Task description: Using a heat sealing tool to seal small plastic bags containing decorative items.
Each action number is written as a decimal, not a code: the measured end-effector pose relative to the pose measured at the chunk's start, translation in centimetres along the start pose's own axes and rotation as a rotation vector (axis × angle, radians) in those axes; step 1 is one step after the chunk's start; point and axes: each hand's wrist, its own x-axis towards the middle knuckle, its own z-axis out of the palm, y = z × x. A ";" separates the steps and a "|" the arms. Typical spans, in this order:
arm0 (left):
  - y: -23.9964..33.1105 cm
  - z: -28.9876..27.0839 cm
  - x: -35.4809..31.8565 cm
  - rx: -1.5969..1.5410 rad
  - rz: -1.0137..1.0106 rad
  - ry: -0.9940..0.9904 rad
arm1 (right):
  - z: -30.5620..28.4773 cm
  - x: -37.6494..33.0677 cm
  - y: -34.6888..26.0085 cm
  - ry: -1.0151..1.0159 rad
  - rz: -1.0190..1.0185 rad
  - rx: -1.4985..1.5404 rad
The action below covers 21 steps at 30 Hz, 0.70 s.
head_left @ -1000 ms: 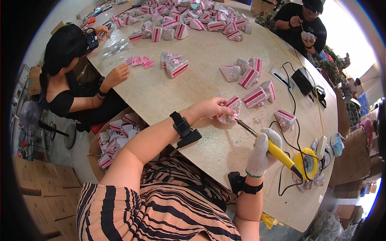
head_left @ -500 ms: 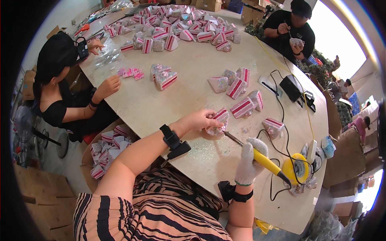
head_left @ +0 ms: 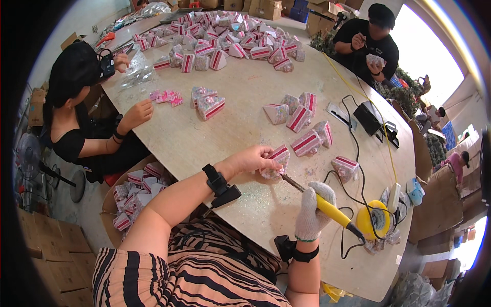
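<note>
Clock directions are read from the toy cake slice (head_left: pixel 280 156) in the person's grip, twelve being the top of the view. Between nine and ten, a co-worker (head_left: pixel 76 110) in black sits at the table (head_left: pixel 240 133); toward half past eight, a cardboard box (head_left: pixel 110 209) holds more slices. At ten lie small pink pieces (head_left: pixel 166 96), then two slices (head_left: pixel 210 106) together; a large pile (head_left: pixel 230 41) spreads at eleven. The bare left hand (head_left: pixel 253 158) pinches the held slice above the table. Between four and five, the gloved right hand (head_left: pixel 314 211) is wrapped around a yellow-handled iron (head_left: pixel 336 212), its tip at the slice's lower edge; contact is unclear. A lone slice (head_left: pixel 345 169) sits at three, a yellow roll (head_left: pixel 372 221) at four.
</note>
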 end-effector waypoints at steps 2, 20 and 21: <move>-0.4 -0.4 0.2 -0.001 0.001 -0.001 | 0.1 0.0 0.2 -0.007 -0.021 -0.011; 8.1 -13.6 -21.1 1.354 -0.384 0.073 | -1.4 1.0 1.6 0.395 -0.065 0.098; 7.6 -13.3 -19.5 1.417 -0.226 0.127 | -1.4 1.1 1.6 0.404 -0.059 0.120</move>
